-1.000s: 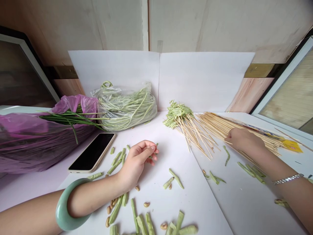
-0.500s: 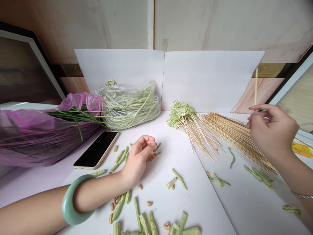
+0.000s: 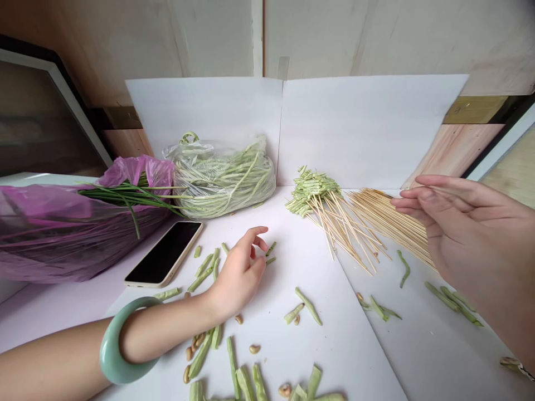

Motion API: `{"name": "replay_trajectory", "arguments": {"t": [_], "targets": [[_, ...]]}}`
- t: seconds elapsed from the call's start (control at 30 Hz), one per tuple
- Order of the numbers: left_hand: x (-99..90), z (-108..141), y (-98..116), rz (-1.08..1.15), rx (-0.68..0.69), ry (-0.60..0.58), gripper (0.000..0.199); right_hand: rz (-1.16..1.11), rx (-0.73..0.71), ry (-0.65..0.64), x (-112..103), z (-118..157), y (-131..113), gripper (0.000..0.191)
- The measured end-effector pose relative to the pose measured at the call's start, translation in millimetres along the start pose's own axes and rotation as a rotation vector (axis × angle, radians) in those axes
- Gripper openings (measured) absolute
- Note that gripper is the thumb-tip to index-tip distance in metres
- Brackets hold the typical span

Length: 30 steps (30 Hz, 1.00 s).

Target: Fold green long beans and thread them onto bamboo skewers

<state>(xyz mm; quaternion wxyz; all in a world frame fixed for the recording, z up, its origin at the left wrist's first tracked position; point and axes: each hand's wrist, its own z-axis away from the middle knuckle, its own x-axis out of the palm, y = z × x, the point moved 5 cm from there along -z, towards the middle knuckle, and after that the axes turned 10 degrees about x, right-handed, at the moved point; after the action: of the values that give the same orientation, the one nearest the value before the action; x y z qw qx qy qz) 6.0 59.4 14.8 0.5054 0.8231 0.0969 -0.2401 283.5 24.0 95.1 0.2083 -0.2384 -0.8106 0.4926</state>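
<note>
My left hand (image 3: 240, 273) hovers over the white board with its index finger stretched and the other fingers loosely bent. Nothing shows in it. Close by lie cut pieces of green bean (image 3: 271, 249), partly behind the fingers. On the right, my right hand (image 3: 463, 214) is raised, thumb and fingers pinched together. A pale sliver of a bamboo skewer (image 3: 438, 190) shows between them; most of it is hidden. Below and behind that hand spreads a pile of bare skewers (image 3: 387, 223). Left of the pile are skewers threaded with bean pieces (image 3: 311, 192).
A clear bag of long beans (image 3: 225, 178) stands at the back. Left of it is a purple bag (image 3: 45, 234) with green stalks. A phone (image 3: 165, 253) lies before them. Bean pieces (image 3: 308, 306) and loose seeds (image 3: 254, 349) are scattered in front. White panels (image 3: 368, 128) stand behind.
My right hand has come nearer and turned, so the skewer that stood upright is now barely visible. My left hand's fingers have loosened, with the index finger stretching out.
</note>
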Motion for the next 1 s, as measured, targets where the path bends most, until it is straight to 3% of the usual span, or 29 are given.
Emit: {"name": "replay_trajectory", "arguments": {"t": [0.17,0.33,0.53,0.67,1.0], "targets": [[8.3,7,16,-0.622,0.178,-0.334,0.050,0.153,-0.187,-0.016,2,10,-11,0.011],[10.7,7,18,-1.040,0.208,-0.440,0.029,0.144,-0.187,-0.079,3,25,-19,0.011],[12.1,8,17,-1.130,0.190,-0.506,0.025,0.151,-0.033,-0.171,5,36,-22,0.020],[14.5,9,18,-1.152,0.204,-0.553,0.028,0.136,-0.059,-0.256,9,38,-18,0.022],[12.8,6,21,-1.123,0.305,-0.446,0.023,0.171,-0.087,-0.373,18,34,-6,0.022]]}}
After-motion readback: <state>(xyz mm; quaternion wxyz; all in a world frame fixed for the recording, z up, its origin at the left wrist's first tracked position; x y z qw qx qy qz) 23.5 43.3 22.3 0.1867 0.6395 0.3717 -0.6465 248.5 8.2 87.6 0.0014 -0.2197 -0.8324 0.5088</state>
